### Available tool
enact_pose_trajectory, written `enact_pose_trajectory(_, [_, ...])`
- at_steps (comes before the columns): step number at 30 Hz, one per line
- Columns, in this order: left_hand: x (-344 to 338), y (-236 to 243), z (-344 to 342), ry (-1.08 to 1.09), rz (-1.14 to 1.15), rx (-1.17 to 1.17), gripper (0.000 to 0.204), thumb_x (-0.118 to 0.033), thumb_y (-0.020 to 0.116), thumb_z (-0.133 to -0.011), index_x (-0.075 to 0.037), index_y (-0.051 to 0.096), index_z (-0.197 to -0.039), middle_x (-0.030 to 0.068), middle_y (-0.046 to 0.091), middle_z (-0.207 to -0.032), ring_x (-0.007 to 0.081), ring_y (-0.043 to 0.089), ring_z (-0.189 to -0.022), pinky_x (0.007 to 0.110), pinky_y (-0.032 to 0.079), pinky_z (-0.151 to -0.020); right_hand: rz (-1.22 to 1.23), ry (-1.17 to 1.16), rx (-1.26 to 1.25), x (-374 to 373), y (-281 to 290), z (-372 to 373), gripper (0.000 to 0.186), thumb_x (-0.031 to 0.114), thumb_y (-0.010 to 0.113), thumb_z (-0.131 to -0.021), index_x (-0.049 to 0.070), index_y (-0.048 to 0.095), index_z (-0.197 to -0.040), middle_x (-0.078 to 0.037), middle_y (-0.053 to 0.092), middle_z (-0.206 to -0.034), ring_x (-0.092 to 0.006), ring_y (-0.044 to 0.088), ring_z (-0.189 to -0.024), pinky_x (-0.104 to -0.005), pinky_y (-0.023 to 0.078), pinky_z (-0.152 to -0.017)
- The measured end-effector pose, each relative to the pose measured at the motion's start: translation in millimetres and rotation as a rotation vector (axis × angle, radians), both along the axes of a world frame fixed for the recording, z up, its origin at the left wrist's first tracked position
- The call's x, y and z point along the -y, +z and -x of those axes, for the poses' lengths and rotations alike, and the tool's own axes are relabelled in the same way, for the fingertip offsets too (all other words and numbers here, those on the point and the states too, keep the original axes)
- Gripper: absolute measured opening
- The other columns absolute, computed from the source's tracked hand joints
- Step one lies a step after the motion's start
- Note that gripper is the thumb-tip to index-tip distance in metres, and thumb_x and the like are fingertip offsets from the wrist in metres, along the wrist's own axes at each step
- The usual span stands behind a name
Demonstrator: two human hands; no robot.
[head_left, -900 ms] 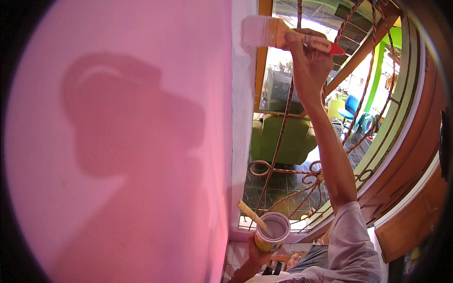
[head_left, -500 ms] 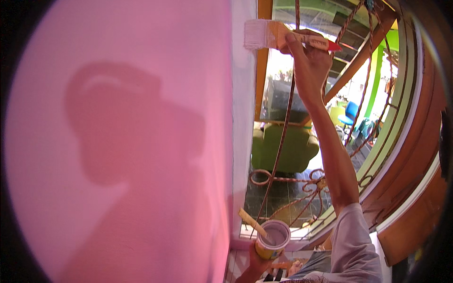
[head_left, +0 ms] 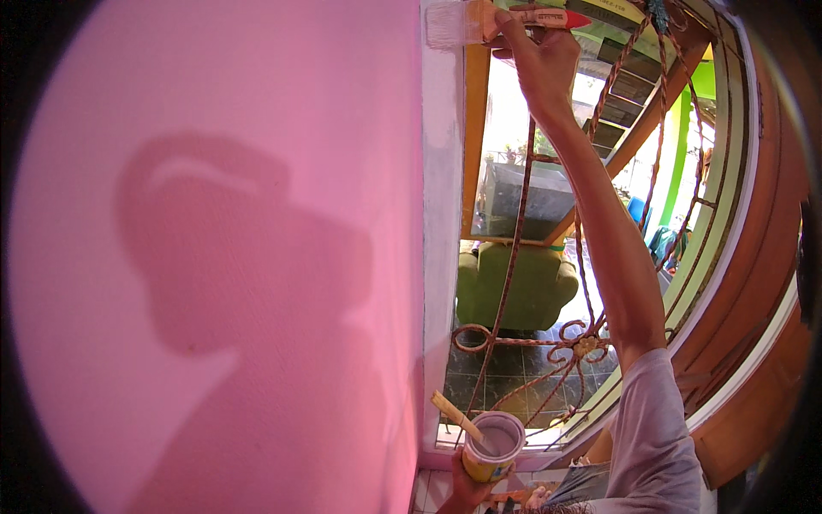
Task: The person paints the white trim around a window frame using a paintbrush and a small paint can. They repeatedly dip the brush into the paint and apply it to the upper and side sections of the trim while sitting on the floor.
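High in the view my right hand point(head_left: 541, 64) grips a wide paintbrush point(head_left: 454, 24), its pale bristles lying against the white vertical strip point(head_left: 441, 146) at the window's edge and its red-tipped handle pointing right. At the bottom my left hand point(head_left: 469, 481) holds a paint can point(head_left: 492, 463) containing pale paint, with a wooden stick point(head_left: 454, 406) leaning out of it. The pink wall point(head_left: 257, 94), with my shadow on it, runs alongside the white strip.
A twisted iron grille point(head_left: 479, 337) crosses the window on the right. Through it show a green armchair point(head_left: 509, 283), a blue chair point(head_left: 636, 210), dark floor tiles point(head_left: 467, 377) and a green post point(head_left: 676, 141). Brown curved woodwork point(head_left: 753, 257) lines the far right.
My right hand and the brush have moved upward and slightly left along the white strip. The can in my left hand sits a little lower in the view, as does the scene behind it.
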State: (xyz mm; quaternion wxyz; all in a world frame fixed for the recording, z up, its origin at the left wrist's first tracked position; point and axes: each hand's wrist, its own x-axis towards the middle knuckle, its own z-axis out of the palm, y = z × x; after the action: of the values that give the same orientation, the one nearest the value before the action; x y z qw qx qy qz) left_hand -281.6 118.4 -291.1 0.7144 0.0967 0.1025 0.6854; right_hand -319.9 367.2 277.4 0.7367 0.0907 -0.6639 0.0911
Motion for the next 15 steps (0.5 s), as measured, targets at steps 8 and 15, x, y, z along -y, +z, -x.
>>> enact_pose_trajectory(8, [-12, -28, 4, -0.149, -0.029, 0.341, 0.069, -0.057, 0.046, -0.094, -0.015, 0.041, -0.148, 0.0126, 0.048, -0.148, 0.0327, 0.049, -0.136, 0.062, 0.039, -0.112, -0.054, 0.022, -0.052, 12, -2, 10, 0.023, 0.022, 0.066, -0.1, 0.001, 0.06, -0.092, -0.004, 0.066, -0.078, -0.0112, 0.065, -0.069, -0.0259, 0.052, -0.06])
enact_pose_trajectory(15, [-9, -26, 2, -0.106, 0.081, 0.252, 0.072, -0.059, 0.05, -0.091, -0.016, 0.041, -0.149, 0.0136, 0.047, -0.149, 0.0348, 0.048, -0.137, 0.064, 0.037, -0.113, -0.066, -0.01, -0.023, 19, 0, 12, 0.018, 0.018, 0.064, -0.101, 0.003, 0.058, -0.091, -0.005, 0.065, -0.08, -0.0099, 0.063, -0.068, -0.0264, 0.052, -0.06])
